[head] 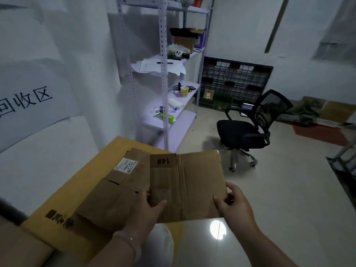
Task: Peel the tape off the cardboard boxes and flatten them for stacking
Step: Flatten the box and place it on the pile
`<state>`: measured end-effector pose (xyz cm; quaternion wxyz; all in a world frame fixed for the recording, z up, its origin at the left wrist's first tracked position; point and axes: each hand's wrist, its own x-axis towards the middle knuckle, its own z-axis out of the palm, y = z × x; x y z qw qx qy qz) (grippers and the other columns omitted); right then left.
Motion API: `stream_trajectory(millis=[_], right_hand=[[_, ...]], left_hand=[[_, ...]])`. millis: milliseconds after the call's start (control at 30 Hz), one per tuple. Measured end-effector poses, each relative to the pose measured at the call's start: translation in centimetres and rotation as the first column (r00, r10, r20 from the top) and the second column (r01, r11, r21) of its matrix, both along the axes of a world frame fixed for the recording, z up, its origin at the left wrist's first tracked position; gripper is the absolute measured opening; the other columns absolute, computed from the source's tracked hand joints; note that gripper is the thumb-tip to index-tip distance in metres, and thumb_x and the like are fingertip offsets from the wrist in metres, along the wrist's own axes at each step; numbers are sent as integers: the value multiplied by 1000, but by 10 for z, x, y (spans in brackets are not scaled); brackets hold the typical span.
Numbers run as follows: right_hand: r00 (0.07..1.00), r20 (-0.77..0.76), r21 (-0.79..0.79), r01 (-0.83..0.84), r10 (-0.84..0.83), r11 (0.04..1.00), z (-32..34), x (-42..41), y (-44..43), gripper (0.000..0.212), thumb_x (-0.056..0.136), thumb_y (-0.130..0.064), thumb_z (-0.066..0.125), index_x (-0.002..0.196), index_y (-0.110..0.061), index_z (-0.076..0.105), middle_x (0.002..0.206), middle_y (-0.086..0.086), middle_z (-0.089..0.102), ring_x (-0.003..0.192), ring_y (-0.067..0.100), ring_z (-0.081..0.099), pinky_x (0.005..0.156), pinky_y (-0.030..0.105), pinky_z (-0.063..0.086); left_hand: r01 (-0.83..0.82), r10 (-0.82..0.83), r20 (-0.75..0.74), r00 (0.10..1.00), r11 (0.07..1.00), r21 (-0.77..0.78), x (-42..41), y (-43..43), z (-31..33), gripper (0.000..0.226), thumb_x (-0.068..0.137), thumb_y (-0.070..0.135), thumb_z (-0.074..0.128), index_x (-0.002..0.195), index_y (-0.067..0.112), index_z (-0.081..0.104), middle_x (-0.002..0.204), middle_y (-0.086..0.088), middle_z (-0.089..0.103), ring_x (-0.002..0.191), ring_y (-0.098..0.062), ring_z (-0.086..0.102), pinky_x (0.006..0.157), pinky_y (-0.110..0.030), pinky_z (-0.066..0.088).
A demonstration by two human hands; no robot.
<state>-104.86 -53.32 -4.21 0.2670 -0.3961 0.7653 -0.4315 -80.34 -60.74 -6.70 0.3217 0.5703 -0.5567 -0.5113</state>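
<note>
Holding: the left hand point(152, 201) gripped the left edge of a flat brown cardboard box marked "#14" point(188, 185), thumb on top. The right hand point(234, 204) pinched its lower right edge, thumb above and fingers underneath.
Box position: the "#14" box hung in the air at 6 o'clock of the view, roughly level. Its left part overlapped the pile below.
Done, as judged: this box looked fully collapsed, with both layers pressed together and no flap standing up.
Tape: a wrinkled band ran along the box's middle seam. Whether it was leftover tape or a bare crease could not be told.
Pile: at 9 o'clock of the held box, a flattened brown cardboard box with a white shipping label point(115, 189) lay on a large yellow-tan cardboard sheet point(63, 209) against the wall, so stacking seemed under way.
Left to do: probably laying the "#14" box on that pile. No assembled box waited near the hands, so how many remained could not be judged.
Farther off: a white slotted-steel shelf rack point(163, 74) stood at 12 o'clock, and a black mesh-backed office chair point(248, 130) at 2 o'clock.
Farthest: a black plastic grid pallet point(235, 81) leaned on the wall at 1 o'clock.
</note>
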Motion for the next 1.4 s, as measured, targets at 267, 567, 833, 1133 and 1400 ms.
stream_trajectory(millis=[267, 567, 833, 1133, 1400], right_hand=[[896, -42, 97, -437, 443, 894, -27, -25, -136, 52, 80, -35, 75, 126, -38, 51, 90, -21, 55, 82, 0, 57, 57, 14, 40], [571, -31, 159, -807, 820, 568, -43, -17, -233, 65, 82, -30, 73, 137, -41, 42, 112, -17, 55, 97, 5, 56, 70, 17, 48], [314, -99, 227, -917, 944, 328, -75, 45, -284, 62, 88, -22, 68, 143, -30, 40, 133, -7, 50, 110, 6, 49, 83, 14, 40], [-85, -474, 519, -831, 877, 200, -112, 73, -308, 72, 83, -49, 60, 147, -38, 29, 152, -5, 31, 138, 20, 31, 112, 33, 28], [-478, -507, 576, -807, 717, -131, -139, 88, -334, 81, 90, -65, 35, 151, -35, -8, 156, -9, -23, 145, 16, -21, 116, 34, -16]], left_hand=[[-443, 434, 121, 893, 895, 59, -15, -31, -20, 53, 79, 35, 75, 120, 29, 43, 95, 19, 47, 81, 2, 44, 65, -18, 39], [-724, 719, 92, 689, 677, 132, -39, -27, -46, 28, 78, 23, 77, 92, 35, 56, 93, 15, 64, 90, -6, 60, 78, -28, 50], [-863, 821, 274, 500, 498, 84, -6, -46, -75, 38, 78, 28, 74, 111, 23, 56, 102, 4, 65, 96, -18, 62, 84, -33, 51], [-724, 530, 740, 414, 684, -85, 5, -55, -100, 79, 81, 48, 61, 148, 34, 20, 150, 1, 22, 133, -24, 31, 104, -35, 37], [-395, 242, 885, 399, 916, -72, 5, -69, -118, 82, 86, 69, 35, 151, 31, 4, 157, 4, -10, 146, -21, -7, 117, -43, -8]])
